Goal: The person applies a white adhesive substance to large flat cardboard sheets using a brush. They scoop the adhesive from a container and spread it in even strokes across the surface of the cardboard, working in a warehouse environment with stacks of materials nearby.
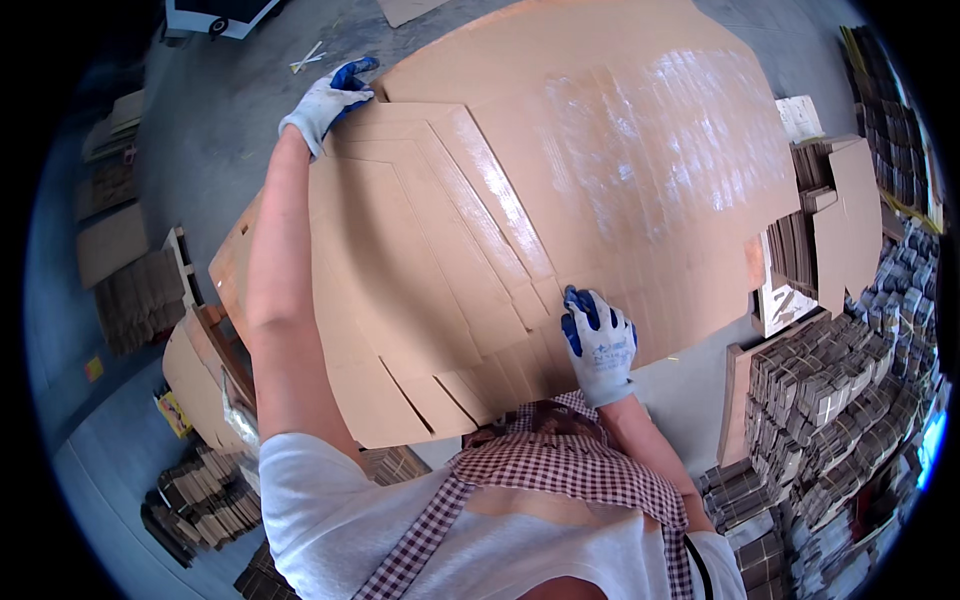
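Flat brown cardboard sheets (400, 230) lie layered in front of me, with stepped edges, creases and slots. Both hands wear white gloves with blue palms and fingertips. My left hand (335, 97) is at the far left corner of the upper sheets, closed around the edge; part of the grip is hidden. At the near side, my right hand (601, 345) rests on the cardboard beside the stepped edges, its fingers apart and slightly bent. A shiny film-like surface covers part of the larger cardboard sheet (680, 250) on the right.
Bundled cardboard stacks (820, 375) stand at the right, near a wooden board (735, 400) and an upright cardboard piece (848, 220). More cardboard piles (140, 300) line the left side. A white wheeled object (220, 15) is on the floor at the far left.
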`<state>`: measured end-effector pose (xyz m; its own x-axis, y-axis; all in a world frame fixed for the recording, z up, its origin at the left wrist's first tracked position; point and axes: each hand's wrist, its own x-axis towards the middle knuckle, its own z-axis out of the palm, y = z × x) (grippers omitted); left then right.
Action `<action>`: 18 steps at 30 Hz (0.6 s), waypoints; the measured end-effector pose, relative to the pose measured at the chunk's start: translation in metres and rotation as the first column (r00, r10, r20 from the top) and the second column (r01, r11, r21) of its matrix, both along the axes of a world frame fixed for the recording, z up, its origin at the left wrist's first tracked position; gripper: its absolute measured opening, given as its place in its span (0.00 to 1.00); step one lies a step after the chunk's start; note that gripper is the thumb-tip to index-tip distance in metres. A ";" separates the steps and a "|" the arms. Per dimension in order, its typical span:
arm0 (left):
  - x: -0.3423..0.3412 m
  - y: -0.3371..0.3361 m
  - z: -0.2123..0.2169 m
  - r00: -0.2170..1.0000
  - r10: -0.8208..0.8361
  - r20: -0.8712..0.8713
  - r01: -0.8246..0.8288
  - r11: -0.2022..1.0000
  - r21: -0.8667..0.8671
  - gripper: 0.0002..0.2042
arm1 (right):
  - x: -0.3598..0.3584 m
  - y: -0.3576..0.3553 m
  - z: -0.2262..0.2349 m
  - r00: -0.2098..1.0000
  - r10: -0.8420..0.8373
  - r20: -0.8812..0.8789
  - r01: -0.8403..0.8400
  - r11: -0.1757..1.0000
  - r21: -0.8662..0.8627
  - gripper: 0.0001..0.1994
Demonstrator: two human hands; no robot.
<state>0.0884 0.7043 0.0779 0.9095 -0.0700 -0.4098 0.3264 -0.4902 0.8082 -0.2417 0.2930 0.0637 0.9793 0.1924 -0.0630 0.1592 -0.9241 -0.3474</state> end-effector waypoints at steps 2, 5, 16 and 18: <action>0.003 0.001 -0.004 1.000 0.010 -0.023 -0.011 0.999 -0.046 0.23 | 0.002 -0.001 0.002 1.000 0.005 -0.009 -0.005 1.000 0.017 0.16; 0.004 -0.008 -0.001 0.999 0.036 0.013 -0.036 0.998 -0.049 0.25 | 0.003 -0.005 0.004 0.999 -0.008 -0.036 0.011 0.997 0.073 0.19; 0.010 -0.040 -0.001 0.996 0.069 0.051 -0.067 0.997 -0.048 0.27 | 0.015 -0.018 0.024 0.982 0.025 -0.187 0.031 0.957 0.287 0.27; 0.015 -0.042 -0.005 0.998 0.024 0.053 -0.023 1.000 -0.010 0.28 | 0.016 -0.019 0.025 0.982 0.032 -0.188 0.025 0.956 0.291 0.26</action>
<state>0.1038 0.6626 0.0734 0.9314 -0.0518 -0.3604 0.2944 -0.4755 0.8290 -0.2261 0.2741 0.0882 0.9542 0.2334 -0.1871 0.0678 -0.7781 -0.6245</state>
